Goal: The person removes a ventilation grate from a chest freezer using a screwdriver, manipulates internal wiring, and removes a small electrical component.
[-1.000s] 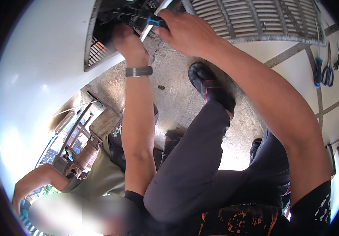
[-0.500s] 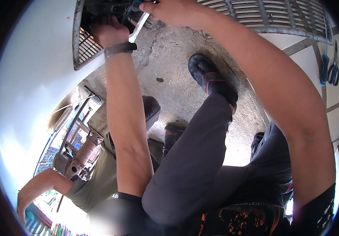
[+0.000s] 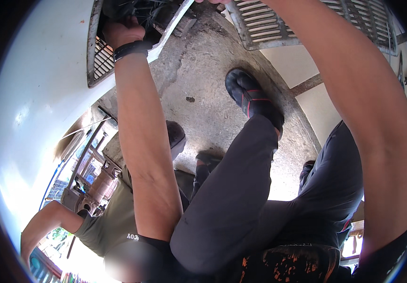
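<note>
My left hand (image 3: 124, 34), with a dark band on the wrist, reaches into the opening of a large white casing (image 3: 38, 61). Its fingers bend inward among dark wires (image 3: 154, 12) in the shadow; what they grip, if anything, is hidden. A slatted grille (image 3: 100, 59) shows below that hand, inside the opening's frame. Only the lower edge of my right hand (image 3: 215, 1) is in view, at the top of the picture near the white rim (image 3: 177, 21) of the opening. Its fingers are cut off, so what it holds does not show.
A grey slatted panel (image 3: 265, 23) lies on the pale tiles at the upper right, under my right forearm. Dark tools (image 3: 405, 70) lie at the far right. Beside me on the left sits another person in an olive shirt (image 3: 114, 212), near a rusty motor (image 3: 100, 184).
My right hand has moved up, almost out of view, and the blue-ended tool near it no longer shows. My left hand has shifted slightly left and up, its fingers now more bent.
</note>
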A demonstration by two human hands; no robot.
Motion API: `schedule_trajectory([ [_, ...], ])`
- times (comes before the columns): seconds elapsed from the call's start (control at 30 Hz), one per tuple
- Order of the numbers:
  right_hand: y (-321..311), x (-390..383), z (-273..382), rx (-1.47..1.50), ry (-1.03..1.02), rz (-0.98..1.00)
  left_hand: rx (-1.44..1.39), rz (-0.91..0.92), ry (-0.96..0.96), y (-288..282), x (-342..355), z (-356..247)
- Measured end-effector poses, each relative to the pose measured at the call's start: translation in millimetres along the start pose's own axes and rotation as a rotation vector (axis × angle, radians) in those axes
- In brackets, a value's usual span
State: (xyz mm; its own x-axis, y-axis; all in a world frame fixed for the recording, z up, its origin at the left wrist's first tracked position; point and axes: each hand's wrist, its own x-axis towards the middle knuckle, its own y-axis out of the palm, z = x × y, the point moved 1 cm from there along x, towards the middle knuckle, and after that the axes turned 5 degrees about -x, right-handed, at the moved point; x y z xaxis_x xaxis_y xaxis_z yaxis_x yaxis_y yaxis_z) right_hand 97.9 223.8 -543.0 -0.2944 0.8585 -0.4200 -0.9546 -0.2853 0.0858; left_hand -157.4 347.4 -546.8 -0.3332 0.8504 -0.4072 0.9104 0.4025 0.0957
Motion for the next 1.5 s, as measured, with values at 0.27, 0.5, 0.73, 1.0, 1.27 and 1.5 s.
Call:
schedule_trajectory([
  [0.27, -1.9, 6.7, 9.5, 0.177, 0.136, 0.049, -0.055, 0.043, -0.027, 5.0, -3.1, -1.7],
  [0.5, -0.3, 16.0, -1.6, 0.548, 0.245, 0.326, -0.048, 0.099, -0.053, 12.6, -11.3, -4.8],
  [0.73, 0.0, 4.3, 12.3, 0.211, 0.143, 0.116, 0.015, 0.186, -0.116, 16.8, 4.0, -0.5],
  [1.0, -12.6, 12.6, 21.9, -0.092, 0.085, 0.129, 0.055, 0.141, -0.151, 14.2, 17.7, 10.6],
  [1.27, 39.1, 5.2, 3.2, -0.691, -0.384, -0.322, -0.048, 0.049, -0.068, -4.7, 9.3, -7.1],
  [1.5, 9.8, -8.9, 45.8, -0.496, 0.028, -0.008, -0.066, -0.03, -0.086, -1.6, 10.6, -2.2],
])
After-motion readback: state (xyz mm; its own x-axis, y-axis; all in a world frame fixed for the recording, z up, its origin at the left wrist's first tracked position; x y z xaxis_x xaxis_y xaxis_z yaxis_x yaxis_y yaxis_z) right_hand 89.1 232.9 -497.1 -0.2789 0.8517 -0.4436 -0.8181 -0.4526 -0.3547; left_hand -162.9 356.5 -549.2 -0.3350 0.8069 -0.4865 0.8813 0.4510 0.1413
